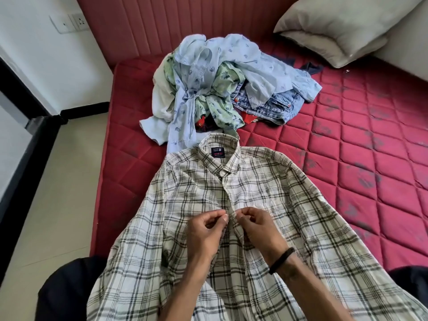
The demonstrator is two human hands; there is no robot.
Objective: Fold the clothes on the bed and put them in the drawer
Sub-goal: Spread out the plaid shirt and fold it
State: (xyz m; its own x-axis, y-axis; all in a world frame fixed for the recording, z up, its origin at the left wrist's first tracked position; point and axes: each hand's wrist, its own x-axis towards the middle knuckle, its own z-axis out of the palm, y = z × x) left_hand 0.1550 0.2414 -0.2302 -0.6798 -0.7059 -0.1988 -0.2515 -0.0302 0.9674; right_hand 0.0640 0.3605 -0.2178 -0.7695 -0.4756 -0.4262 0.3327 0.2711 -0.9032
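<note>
On the red mattress (347, 144), clothes heap (222, 86) beyond plaid shirt (266, 181), both hands' grip pinching its placket

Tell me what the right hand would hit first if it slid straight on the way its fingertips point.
Probably the left hand: the right hand pinches the plaid shirt placket pointing leftward at it, almost touching.

I can't see the plaid shirt (231, 193) hem, cut off at bottom edge. Beyond its collar, the clothes pile (222, 86) buries a red-printed garment, type unreadable. Pillow (342, 26) cropped top right. Collar label text too small.
</note>
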